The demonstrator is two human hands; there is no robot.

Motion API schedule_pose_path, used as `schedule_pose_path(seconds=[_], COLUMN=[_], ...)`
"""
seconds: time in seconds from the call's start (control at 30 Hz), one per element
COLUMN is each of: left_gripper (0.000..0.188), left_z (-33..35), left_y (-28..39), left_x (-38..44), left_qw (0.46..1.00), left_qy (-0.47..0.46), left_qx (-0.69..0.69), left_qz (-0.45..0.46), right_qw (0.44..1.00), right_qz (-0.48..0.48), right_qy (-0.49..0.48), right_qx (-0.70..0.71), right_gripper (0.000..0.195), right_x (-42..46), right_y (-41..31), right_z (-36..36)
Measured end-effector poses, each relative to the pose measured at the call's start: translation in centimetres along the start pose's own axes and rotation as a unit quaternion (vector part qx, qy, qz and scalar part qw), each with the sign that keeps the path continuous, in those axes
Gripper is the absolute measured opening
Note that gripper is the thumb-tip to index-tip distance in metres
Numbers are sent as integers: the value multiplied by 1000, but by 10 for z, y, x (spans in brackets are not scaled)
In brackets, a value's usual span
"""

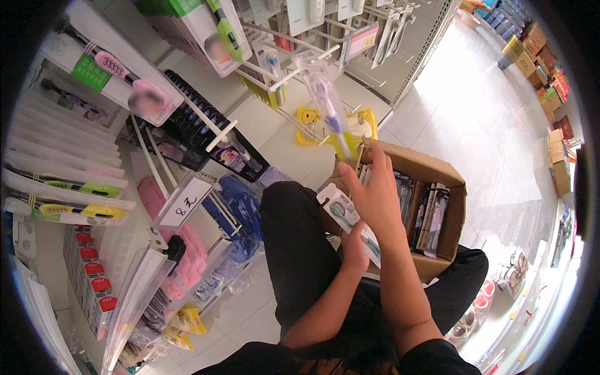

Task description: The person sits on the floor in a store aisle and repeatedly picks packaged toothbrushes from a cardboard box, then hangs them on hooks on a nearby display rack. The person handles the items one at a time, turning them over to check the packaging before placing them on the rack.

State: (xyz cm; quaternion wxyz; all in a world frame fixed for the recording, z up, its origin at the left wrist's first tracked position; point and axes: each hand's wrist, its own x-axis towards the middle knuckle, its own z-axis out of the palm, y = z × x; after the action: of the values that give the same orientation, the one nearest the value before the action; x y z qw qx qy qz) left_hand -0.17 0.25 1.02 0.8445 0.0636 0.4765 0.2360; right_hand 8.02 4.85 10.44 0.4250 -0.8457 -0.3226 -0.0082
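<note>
My left hand (355, 248) grips a packaged toothbrush (344, 211) with a teal head and handle, its blister card slanting over the box's near side. My right hand (375, 187) is raised above it, thumb and fingers around the lower end of another packaged toothbrush (330, 108), purple and yellow-green. That pack's upper end is beside the tip of a white display hook (286, 79); whether it hangs on the hook I cannot tell. Between my knees stands an open cardboard box (457, 206) with several packaged toothbrushes (436, 220) upright inside.
Hooks with packaged toothbrushes (225, 37) fill the rack ahead and left. A price sign (185, 201) juts out near my left knee. Pink packs (187, 262) and blue packs (239, 206) lie on the low shelf. A yellow package (363, 124) lies beyond the box. Cartons (525, 63) stand far right.
</note>
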Motion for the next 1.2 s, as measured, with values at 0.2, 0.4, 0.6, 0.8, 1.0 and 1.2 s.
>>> schedule_pose_path(seconds=[0.2,0.4,0.6,0.8,1.0,1.2], left_gripper=[40,44,47,50,45,44], left_z=[-9,-9,-8,-5,-5,-12], left_y=[-3,-4,-5,-1,-6,-5], left_x=[8,8,6,4,7,14], left_qw=[992,986,980,976,970,973], left_qy=[-120,-151,-169,-176,-188,-202], left_qx=[-8,1,33,43,29,0], left_qz=[43,66,98,122,148,108], right_qw=[962,912,886,893,959,915], right_qz=[170,150,138,111,101,161], right_qy=[-208,-351,-428,-423,-260,-232], right_qx=[43,149,112,105,55,288], right_gripper=[53,61,71,69,62,52], right_x=[-48,-83,-76,-78,-77,-60], right_y=[61,95,93,97,90,54], right_z=[-23,-60,-80,-81,-74,-66])
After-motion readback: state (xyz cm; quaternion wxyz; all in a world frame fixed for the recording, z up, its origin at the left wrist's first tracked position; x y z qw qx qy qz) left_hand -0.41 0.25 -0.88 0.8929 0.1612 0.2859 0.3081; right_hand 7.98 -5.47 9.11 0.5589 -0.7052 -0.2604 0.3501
